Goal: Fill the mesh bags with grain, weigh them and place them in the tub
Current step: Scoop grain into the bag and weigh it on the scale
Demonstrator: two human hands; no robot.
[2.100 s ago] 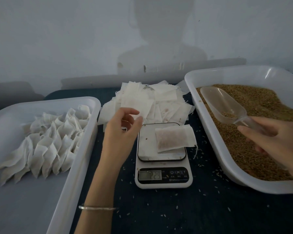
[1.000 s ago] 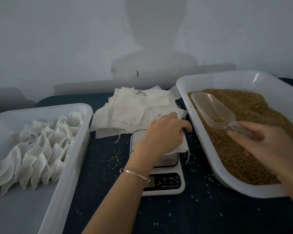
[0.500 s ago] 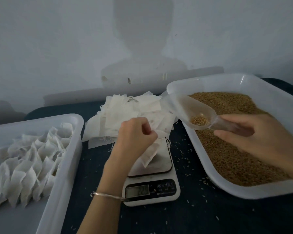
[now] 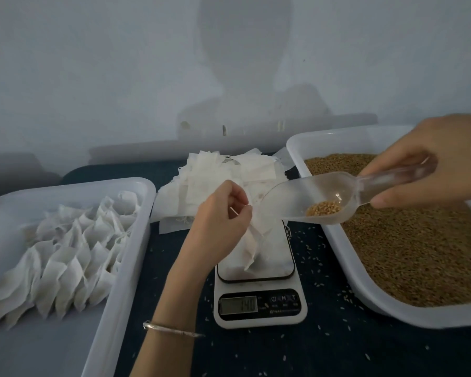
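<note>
— Pinching the mesh bag by its top, was the left hand over the scale?

— Yes. Its fingers were curled tight on the bag's mouth, and the bag hung down onto the scale's plate. The right hand had thumb and fingers clamped on the handle of the clear scoop, whose lip reached the bag's opening, with a little grain lying in its bowl.

— What lay around them?

— A white tub on the left held rows of filled bags. A loose pile of empty bags sat behind the scale, partly hidden by the left hand and the scoop. A white tray of grain stood to the right. Stray grains dotted the dark desk. A thin bangle circled the left wrist. The scale's display was lit, its digits blurred.
</note>
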